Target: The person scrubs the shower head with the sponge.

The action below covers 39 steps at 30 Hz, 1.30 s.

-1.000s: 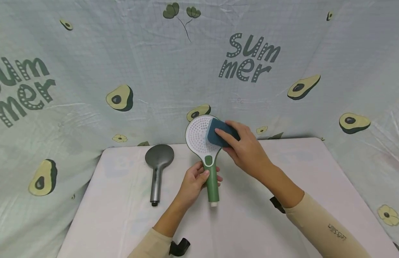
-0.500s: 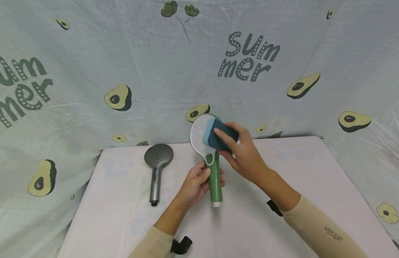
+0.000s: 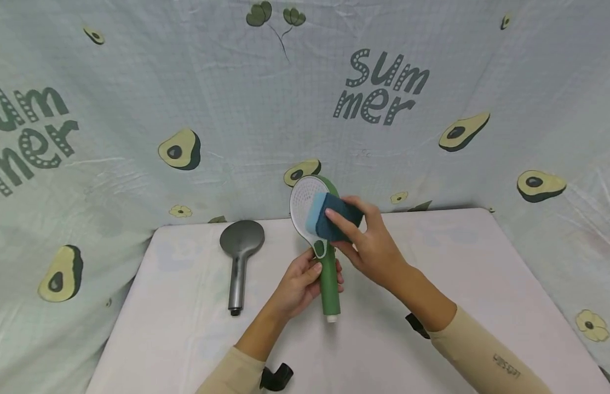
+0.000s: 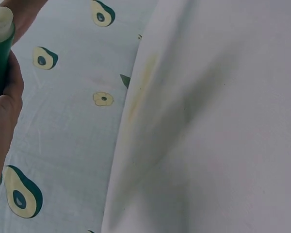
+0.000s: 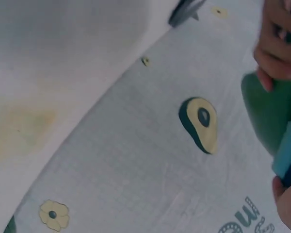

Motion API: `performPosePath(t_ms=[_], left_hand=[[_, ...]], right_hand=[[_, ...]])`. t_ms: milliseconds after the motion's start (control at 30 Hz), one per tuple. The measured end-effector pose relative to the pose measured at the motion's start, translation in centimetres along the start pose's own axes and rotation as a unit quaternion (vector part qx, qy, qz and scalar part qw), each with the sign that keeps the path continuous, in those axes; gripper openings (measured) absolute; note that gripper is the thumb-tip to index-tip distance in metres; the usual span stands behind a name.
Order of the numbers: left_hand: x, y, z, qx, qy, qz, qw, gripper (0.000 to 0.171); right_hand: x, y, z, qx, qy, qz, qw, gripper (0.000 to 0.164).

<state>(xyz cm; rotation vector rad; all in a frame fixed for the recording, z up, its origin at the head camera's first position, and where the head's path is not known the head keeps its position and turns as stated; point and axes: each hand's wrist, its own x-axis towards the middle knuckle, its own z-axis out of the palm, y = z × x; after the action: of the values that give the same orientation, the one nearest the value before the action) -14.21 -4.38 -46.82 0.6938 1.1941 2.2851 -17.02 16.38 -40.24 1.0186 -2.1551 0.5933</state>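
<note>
In the head view my left hand (image 3: 300,284) grips the green handle of a shower head (image 3: 329,284), which is held upright above the table with its white perforated face turned to the left. My right hand (image 3: 371,241) pinches a blue sponge (image 3: 339,219) between thumb and fingers. The sponge's light blue side lies against the right part of the spray face and covers it there. In the left wrist view only the handle's white end (image 4: 1,24) and part of my left hand show. The right wrist view catches the sponge (image 5: 288,150) at its right edge.
A grey shower head (image 3: 240,262) lies on the white-covered table (image 3: 186,328), left of my hands. Behind the table hangs a pale cloth (image 3: 236,109) printed with avocados. Black straps (image 3: 277,377) show near both sleeves.
My right hand has moved the sponge down along the spray face, after a slight shift left. The green shower head has turned so its face points more to the left.
</note>
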Motion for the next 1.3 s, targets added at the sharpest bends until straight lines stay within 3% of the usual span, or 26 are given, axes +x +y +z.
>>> performPosePath(t_ms=[200, 333, 567, 733, 867, 1000, 1167, 1300], left_hand=[[-0.2, -0.6, -0.6, 0.044, 0.010, -0.014, 0.9989, 0.037], [-0.4, -0.9, -1.1, 0.074, 0.010, -0.023, 0.9970, 0.038], [-0.4, -0.6, -1.2, 0.090, 0.068, -0.016, 0.9935, 0.038], [-0.1, -0.3, -0.7, 0.108, 0.109, -0.006, 0.9882, 0.030], [-0.3, -0.2, -1.1, 0.130, 0.100, -0.003, 0.9865, 0.034], [-0.8, 0.1, -1.6, 0.165, 0.073, -0.006, 0.9836, 0.042], [-1.1, 0.2, -2.0, 0.226, 0.064, 0.004, 0.9721, 0.045], [-1.3, 0.0, -2.1, 0.255, 0.067, 0.020, 0.9644, 0.043]], right_hand=[[2.3, 0.7, -1.9, 0.062, -0.019, 0.114, 0.991, 0.070], [2.7, 0.5, -2.7, 0.098, -0.029, 0.160, 0.982, 0.070], [0.7, -0.8, -2.3, 0.113, -0.023, 0.115, 0.987, 0.074], [-1.3, -1.4, -0.8, 0.097, -0.019, 0.077, 0.992, 0.056], [-1.8, -1.1, -0.8, 0.095, -0.005, 0.070, 0.993, 0.057], [-0.5, -0.3, -2.5, 0.095, 0.005, 0.076, 0.993, 0.059], [1.7, 0.4, -5.1, 0.094, -0.019, 0.091, 0.991, 0.062], [2.8, 0.3, -5.8, 0.080, -0.032, 0.093, 0.992, 0.070]])
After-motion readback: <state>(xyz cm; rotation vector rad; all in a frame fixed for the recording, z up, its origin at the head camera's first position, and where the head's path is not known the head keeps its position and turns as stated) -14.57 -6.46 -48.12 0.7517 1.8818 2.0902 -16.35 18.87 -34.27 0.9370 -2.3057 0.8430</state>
